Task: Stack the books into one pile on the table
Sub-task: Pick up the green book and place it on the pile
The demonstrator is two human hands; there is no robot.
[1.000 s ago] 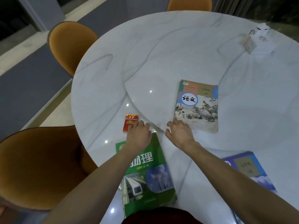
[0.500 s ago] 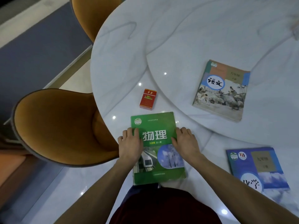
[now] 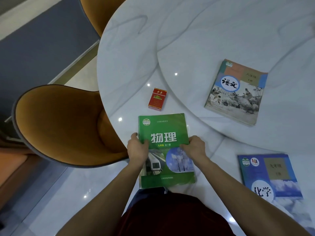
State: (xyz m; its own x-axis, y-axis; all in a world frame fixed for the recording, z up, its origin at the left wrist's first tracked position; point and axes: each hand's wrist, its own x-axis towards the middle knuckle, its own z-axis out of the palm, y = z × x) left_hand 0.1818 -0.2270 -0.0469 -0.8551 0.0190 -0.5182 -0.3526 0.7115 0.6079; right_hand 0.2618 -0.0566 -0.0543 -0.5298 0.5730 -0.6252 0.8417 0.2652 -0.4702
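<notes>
A green physics book point(image 3: 163, 133) lies at the near edge of the white marble table point(image 3: 170, 40). My left hand point(image 3: 137, 149) grips its left edge, thumb on the cover. My right hand point(image 3: 195, 147) grips its right edge the same way. A book with a painted bird cover point(image 3: 236, 92) lies flat further off to the right, on the table's raised round centre. A blue chemistry book point(image 3: 269, 176) lies at the near right, beside my right forearm. The three books lie apart from one another.
A red cigarette pack point(image 3: 157, 99) lies just beyond the green book. An orange chair point(image 3: 59, 125) stands at the table's left edge, and another orange chair point(image 3: 95, 12) further back. Grey floor runs along the left.
The view has tilted down and nearer. Both hands have slid from the green book's top to its two side edges and closed on them, thumbs on the cover.
</notes>
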